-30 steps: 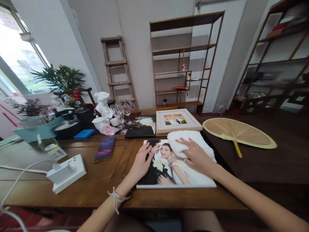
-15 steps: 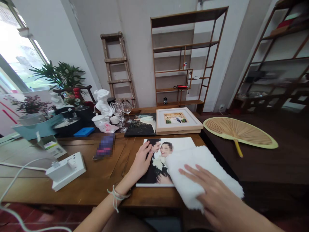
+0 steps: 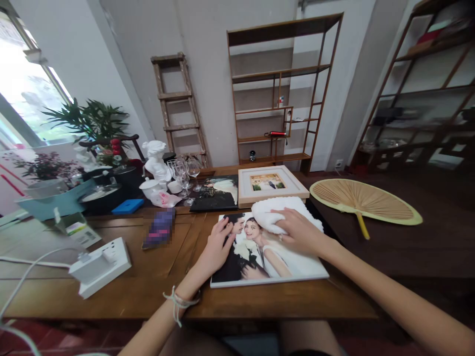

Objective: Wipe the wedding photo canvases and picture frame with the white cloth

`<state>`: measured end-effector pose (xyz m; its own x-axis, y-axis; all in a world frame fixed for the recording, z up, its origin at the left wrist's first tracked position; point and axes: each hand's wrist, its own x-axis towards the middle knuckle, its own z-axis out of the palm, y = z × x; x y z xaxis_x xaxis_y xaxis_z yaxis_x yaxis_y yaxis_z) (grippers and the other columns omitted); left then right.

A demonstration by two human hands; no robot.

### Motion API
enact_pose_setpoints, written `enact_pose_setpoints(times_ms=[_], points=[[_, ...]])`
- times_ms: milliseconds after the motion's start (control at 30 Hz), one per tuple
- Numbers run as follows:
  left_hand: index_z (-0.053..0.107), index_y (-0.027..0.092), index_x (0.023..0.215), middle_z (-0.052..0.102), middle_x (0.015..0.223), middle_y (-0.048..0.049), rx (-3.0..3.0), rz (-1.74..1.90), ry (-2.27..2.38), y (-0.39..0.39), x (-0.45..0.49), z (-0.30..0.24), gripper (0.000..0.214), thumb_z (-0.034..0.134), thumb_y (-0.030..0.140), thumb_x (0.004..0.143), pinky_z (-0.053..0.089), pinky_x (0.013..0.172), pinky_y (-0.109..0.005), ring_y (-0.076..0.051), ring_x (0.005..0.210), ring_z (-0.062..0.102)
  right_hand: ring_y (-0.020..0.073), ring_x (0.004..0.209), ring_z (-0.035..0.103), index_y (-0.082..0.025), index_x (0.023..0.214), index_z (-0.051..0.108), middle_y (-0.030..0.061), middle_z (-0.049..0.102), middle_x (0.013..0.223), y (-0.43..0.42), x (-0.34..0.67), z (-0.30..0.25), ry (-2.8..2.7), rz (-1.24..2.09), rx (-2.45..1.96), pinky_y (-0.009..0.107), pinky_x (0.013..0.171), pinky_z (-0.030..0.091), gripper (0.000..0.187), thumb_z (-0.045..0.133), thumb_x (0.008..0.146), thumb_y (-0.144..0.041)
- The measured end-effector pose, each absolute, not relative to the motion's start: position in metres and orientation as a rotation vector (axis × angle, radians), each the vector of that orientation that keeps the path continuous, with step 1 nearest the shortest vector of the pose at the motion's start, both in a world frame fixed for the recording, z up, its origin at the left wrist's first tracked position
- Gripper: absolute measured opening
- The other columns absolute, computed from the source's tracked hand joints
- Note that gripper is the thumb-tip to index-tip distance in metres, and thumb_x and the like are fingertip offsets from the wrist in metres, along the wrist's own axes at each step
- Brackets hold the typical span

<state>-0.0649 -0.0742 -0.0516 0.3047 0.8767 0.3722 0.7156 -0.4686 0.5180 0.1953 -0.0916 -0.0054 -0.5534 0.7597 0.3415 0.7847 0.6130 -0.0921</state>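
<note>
A large wedding photo print (image 3: pixel 297 267) lies flat on the wooden table (image 3: pixel 156 291) in front of me. My left hand (image 3: pixel 217 247) rests flat on its left edge with the fingers stretched out. My right hand (image 3: pixel 299 230) presses a white fluffy cloth (image 3: pixel 276 207) onto the far right part of the print, fingers laid over the cloth. Behind the print stand a white framed photo (image 3: pixel 269 184) and a dark photo print (image 3: pixel 217 194).
A straw fan (image 3: pixel 363 200) lies on the dark surface to the right. To the left are a white power strip (image 3: pixel 100 266) with a cable, a phone (image 3: pixel 160 227), wine glasses (image 3: pixel 183 173), a white bust (image 3: pixel 156 160), pots and plants. Wooden shelves (image 3: pixel 278 94) and a ladder (image 3: pixel 178 109) stand behind.
My right hand swept the cloth from the far part of the print down to its near right corner, then back up to the far right. My left hand stayed on the left edge.
</note>
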Motion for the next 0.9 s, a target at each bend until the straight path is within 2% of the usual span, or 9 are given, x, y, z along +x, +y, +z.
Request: enact_pose_setpoints(times_ms=[133, 333, 567, 700, 800, 900], points=[[0.058, 0.014, 0.115, 0.049, 0.132, -0.0147, 2.307, 0.942, 1.463, -0.075, -0.063, -0.048, 0.035, 0.048, 0.027, 0.083, 0.031, 0.103, -0.045, -0.025, 0.126, 0.04, 0.0288, 0.121, 0.041, -0.014, 0.101, 0.065, 0.0189, 0.052, 0.125, -0.082, 0.192, -0.011, -2.49, -0.11, -1.23, 0.05, 0.101, 0.026, 0.03, 0.05, 0.074, -0.012], [0.06, 0.011, 0.112, 0.05, 0.131, -0.0154, 2.208, 0.996, 1.505, -0.078, -0.06, -0.041, 0.04, 0.049, 0.035, 0.082, 0.033, 0.104, -0.04, -0.024, 0.122, 0.046, 0.0293, 0.123, 0.039, -0.012, 0.094, 0.066, 0.0179, 0.05, 0.128, -0.087, 0.19, -0.021, -2.475, -0.103, -1.235, 0.051, 0.101, 0.025, 0.032, 0.047, 0.069, -0.006], [0.061, 0.014, 0.109, 0.053, 0.129, -0.0118, 2.227, 1.029, 1.512, -0.075, -0.061, -0.045, 0.033, 0.042, 0.027, 0.086, 0.035, 0.103, -0.039, -0.021, 0.119, 0.049, 0.0288, 0.125, 0.036, -0.015, 0.089, 0.066, 0.0141, 0.046, 0.133, -0.11, 0.185, -0.017, -2.526, -0.082, -1.205, 0.052, 0.103, 0.022, 0.031, 0.047, 0.067, -0.007], [0.06, 0.015, 0.111, 0.054, 0.128, -0.0112, 2.243, 1.021, 1.492, -0.075, -0.061, -0.046, 0.033, 0.04, 0.027, 0.087, 0.034, 0.104, -0.039, -0.02, 0.12, 0.049, 0.0302, 0.129, 0.029, -0.016, 0.08, 0.068, 0.0137, 0.041, 0.137, -0.147, 0.179, -0.015, -2.655, -0.034, -1.121, 0.053, 0.106, 0.016, 0.025, 0.049, 0.066, -0.009], [0.058, 0.014, 0.114, 0.052, 0.129, -0.0111, 2.255, 1.011, 1.472, -0.075, -0.061, -0.048, 0.035, 0.037, 0.023, 0.087, 0.032, 0.105, -0.04, -0.02, 0.122, 0.046, 0.0308, 0.131, 0.023, -0.016, 0.081, 0.067, 0.0122, 0.036, 0.14, -0.172, 0.177, -0.017, -2.702, -0.02, -0.995, 0.054, 0.107, 0.011, 0.025, 0.05, 0.063, -0.009], [0.057, 0.012, 0.115, 0.05, 0.132, -0.0126, 2.272, 0.997, 1.446, -0.074, -0.062, -0.049, 0.036, 0.035, 0.021, 0.088, 0.031, 0.106, -0.04, -0.02, 0.124, 0.043, 0.0292, 0.131, 0.024, -0.017, 0.083, 0.067, 0.0102, 0.036, 0.14, -0.179, 0.178, -0.016, -2.711, 0.004, -0.96, 0.052, 0.107, 0.013, 0.028, 0.051, 0.062, -0.009]])
